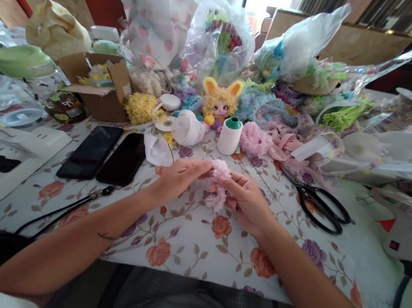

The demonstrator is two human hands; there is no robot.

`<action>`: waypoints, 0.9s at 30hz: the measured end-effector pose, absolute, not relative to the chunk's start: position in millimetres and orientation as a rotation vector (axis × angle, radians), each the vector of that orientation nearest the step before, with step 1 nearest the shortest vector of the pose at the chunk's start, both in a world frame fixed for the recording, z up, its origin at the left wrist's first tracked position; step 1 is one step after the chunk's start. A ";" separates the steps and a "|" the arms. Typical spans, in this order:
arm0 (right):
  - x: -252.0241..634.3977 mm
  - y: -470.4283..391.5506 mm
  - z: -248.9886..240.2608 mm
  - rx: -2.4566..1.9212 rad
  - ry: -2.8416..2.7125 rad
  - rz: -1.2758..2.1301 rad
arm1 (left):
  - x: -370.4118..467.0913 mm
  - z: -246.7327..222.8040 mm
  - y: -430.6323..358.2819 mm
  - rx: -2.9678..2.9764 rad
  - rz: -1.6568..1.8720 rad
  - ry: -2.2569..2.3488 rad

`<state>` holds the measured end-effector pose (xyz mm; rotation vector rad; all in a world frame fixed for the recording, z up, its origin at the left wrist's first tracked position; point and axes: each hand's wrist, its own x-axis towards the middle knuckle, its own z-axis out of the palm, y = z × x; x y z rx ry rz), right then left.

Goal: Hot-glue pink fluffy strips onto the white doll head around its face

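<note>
Between my two hands, just above the flowered tablecloth, is a small fluffy pink piece of ruffled trim [216, 198]. My right hand [248, 198] is closed on its right side, thumb on top and fingers curled beneath. My left hand [184, 176] reaches in from the left, its fingers pressed together against the upper left of the pink piece. The left fingertips are partly hidden, so their exact grip is unclear. Right behind the hands stand a white thread cone [229, 138] with a green top and a fluffy pink bundle [255, 139].
Two dark phones [89, 152] lie to the left, near a white power strip [30, 157]. Black-handled scissors [319, 201] rest at the right, with a glue gun [401, 223] beyond. A yellow bunny-eared doll [220, 103], an open cardboard box [99, 95] and plastic bags [155, 12] crowd the back.
</note>
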<state>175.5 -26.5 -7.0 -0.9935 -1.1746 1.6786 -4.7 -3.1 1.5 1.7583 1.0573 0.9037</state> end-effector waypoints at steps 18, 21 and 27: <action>177.2 -28.8 -14.3 -1.062 -1.459 1.783 | 1.6 -5.2 -5.8 1.325 0.626 0.795; 175.4 -28.4 -13.4 -1.060 -1.394 1.806 | 1.1 -4.9 -6.3 1.521 0.645 0.906; 175.7 -30.1 -11.2 -1.109 -1.464 1.727 | -2.5 -0.7 -4.1 1.663 0.631 0.913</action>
